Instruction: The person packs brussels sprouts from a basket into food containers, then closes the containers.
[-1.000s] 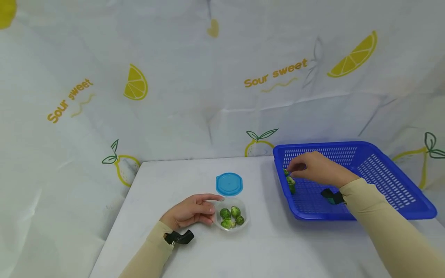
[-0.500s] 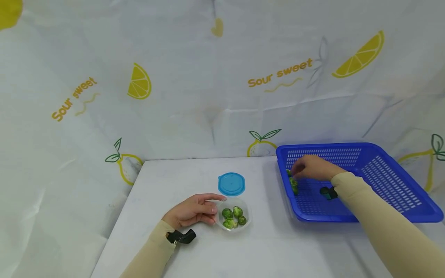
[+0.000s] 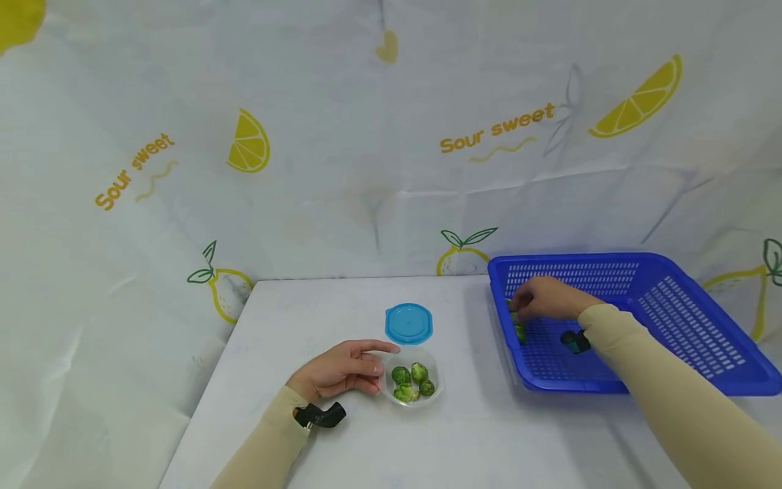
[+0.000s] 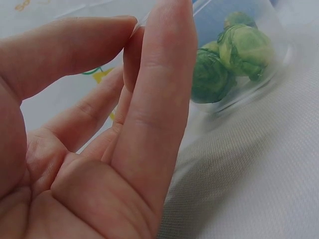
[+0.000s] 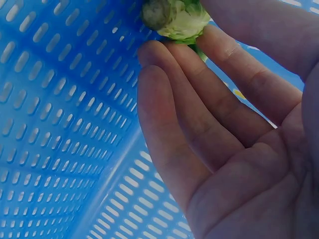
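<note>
My left hand (image 3: 342,370) pinches the rim of a clear round container (image 3: 435,380) between thumb and fingers. Several green sprouts (image 3: 419,371) lie inside it; the left wrist view shows some of them (image 4: 246,47) through the clear wall, beside the fingers of my left hand (image 4: 124,99). Over at the blue basket (image 3: 580,388), my right hand (image 3: 552,297) reaches in by the left wall, where more sprouts (image 3: 520,332) lie partly hidden. From the right wrist, a sprout (image 5: 182,22) shows between the thumb and curled fingertips of my right hand (image 5: 234,114).
A blue round lid (image 3: 408,323) lies on the white table (image 3: 318,305) just behind the clear container. The basket stands at the right side of the table. Behind everything hangs a white cloth (image 3: 342,136) printed with lemons and lettering.
The head view has shifted slightly, so everything sits a little further right. Within the basket, my right hand has moved slightly down over the sprouts. My left hand stays at the container.
</note>
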A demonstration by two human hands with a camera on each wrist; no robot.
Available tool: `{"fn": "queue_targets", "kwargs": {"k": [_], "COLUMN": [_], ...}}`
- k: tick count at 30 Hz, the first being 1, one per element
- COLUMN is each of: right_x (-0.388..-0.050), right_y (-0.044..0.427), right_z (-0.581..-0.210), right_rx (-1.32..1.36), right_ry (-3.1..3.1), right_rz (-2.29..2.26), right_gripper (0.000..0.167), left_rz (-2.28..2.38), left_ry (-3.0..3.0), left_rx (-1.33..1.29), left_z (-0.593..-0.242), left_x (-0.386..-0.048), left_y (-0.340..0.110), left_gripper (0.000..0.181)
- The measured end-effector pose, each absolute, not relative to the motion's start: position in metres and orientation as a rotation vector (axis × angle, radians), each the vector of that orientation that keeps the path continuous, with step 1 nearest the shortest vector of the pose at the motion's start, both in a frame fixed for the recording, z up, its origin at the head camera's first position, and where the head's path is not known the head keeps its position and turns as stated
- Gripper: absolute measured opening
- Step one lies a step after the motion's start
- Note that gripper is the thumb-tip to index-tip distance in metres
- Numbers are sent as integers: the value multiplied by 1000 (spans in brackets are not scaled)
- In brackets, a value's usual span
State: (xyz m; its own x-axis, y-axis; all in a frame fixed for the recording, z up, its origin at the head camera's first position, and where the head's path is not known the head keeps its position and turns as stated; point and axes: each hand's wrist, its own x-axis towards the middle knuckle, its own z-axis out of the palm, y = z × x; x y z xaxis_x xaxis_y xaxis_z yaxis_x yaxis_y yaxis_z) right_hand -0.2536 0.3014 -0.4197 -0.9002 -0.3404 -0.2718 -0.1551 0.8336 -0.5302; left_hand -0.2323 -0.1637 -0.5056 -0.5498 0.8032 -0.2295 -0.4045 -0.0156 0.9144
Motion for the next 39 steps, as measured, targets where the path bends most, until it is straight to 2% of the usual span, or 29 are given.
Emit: {"fn": "queue_targets", "kwargs": {"k": [16, 29, 34, 39], "right_x": [-252, -247, -237, -224], "right_y": [298, 302, 305, 305], "right_z": [-420, -410, -400, -387], "right_rx": [-397, -376, -419, -435], "right_ry": [2686, 2714, 2756, 2769], "right_rz": [-657, -654, -674, -716], "right_gripper": [19, 25, 22, 26], "left_rz": [1692, 1704, 1711, 1709], "left_ry": [1376, 1374, 1368, 1362], "left_rx": [456, 436, 455, 478], "left_z": [-507, -509, -508, -509], "left_x": [-236, -235, -234, -234], "left_y": [-158, -163, -163, -163], "left_gripper": [61, 60, 60, 59]}}
